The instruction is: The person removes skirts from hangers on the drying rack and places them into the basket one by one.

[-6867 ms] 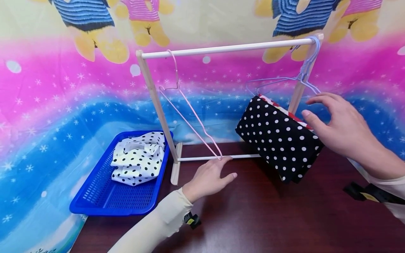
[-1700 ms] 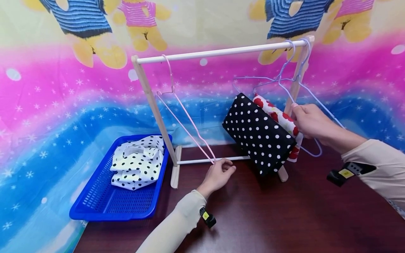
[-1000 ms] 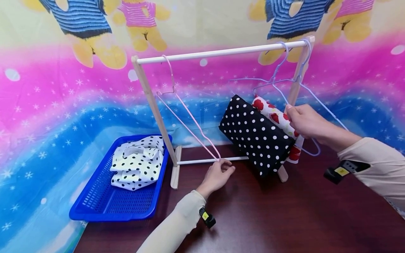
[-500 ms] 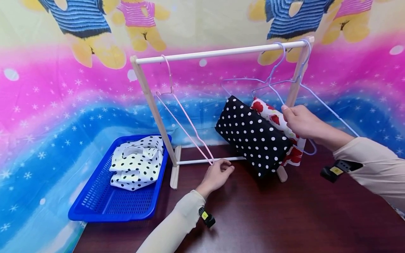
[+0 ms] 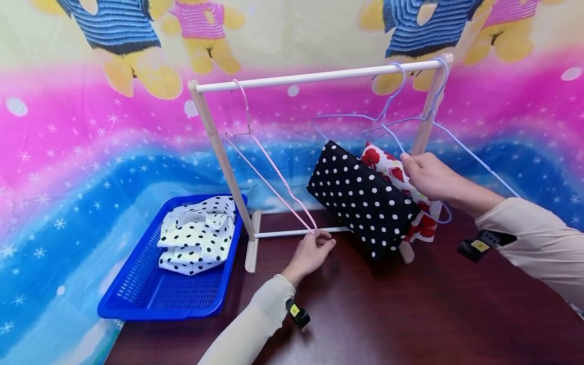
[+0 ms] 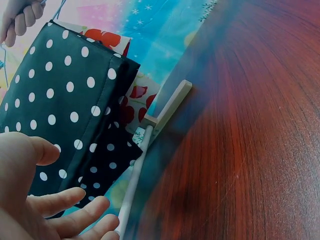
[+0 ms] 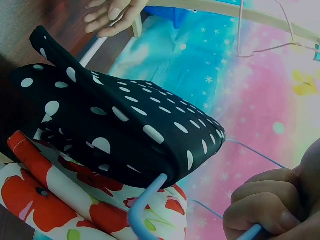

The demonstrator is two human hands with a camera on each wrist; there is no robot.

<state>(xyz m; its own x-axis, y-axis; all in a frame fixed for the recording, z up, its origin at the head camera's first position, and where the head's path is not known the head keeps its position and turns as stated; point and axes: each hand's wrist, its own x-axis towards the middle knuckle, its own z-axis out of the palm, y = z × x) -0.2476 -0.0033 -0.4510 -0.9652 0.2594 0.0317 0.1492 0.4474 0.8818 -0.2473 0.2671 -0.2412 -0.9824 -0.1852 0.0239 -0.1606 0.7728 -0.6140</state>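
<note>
My right hand (image 5: 431, 177) grips one arm of a lilac-blue clothes hanger (image 5: 392, 106) hooked on the rack's top rail. Folded over that hanger is a black cloth with white dots (image 5: 362, 197). Behind it, a white cloth with red flowers (image 5: 424, 225) hangs on a second lilac-blue hanger (image 5: 474, 157). In the right wrist view, the fingers of my right hand (image 7: 267, 202) curl round the wire. My left hand (image 5: 312, 253) is low in front of the rack, by the lower end of a bare pink hanger (image 5: 283, 182). Its fingers (image 6: 75, 220) are loosely spread, beside the dotted cloth in the left wrist view.
The wooden rack has a white top rail (image 5: 301, 78) and a low white crossbar (image 5: 283, 233). A blue basket (image 5: 137, 309) stands to its left with a white cloth with black dots (image 5: 201, 235) in it. All stand on a dark red-brown table (image 5: 388, 314) before a printed backdrop.
My right hand has taken hold of the front lilac-blue hanger and slid it left along the rail, with the black cloth, away from the second. The left hand has barely moved lately.
</note>
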